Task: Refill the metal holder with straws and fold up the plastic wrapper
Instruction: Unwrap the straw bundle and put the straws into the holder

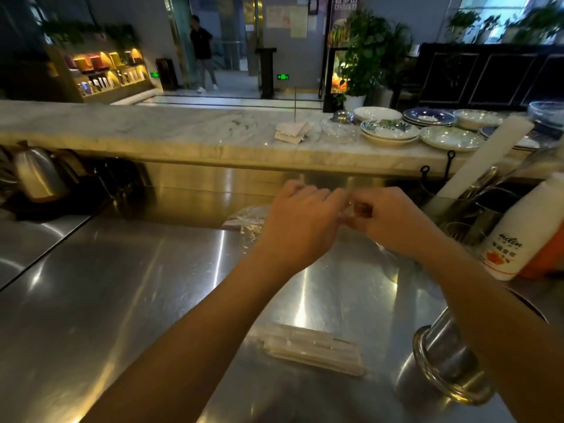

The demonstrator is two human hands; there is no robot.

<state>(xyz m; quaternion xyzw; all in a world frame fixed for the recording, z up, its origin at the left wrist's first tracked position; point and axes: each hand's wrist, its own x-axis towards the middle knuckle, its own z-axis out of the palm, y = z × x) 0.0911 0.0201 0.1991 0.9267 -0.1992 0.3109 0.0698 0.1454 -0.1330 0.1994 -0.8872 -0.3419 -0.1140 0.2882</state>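
Note:
My left hand and my right hand meet above the steel counter, both pinching a clear plastic wrapper that trails down to the left beneath them. A bundle of paper-wrapped straws lies flat on the counter near me, below my left forearm. The metal holder lies tipped on its side at the right, partly hidden by my right forearm. I cannot see whether anything is inside it.
A white bottle and an orange object stand at the right edge, behind them a tub of utensils with a white roll. Plates and folded papers sit on the marble ledge. A kettle stands far left.

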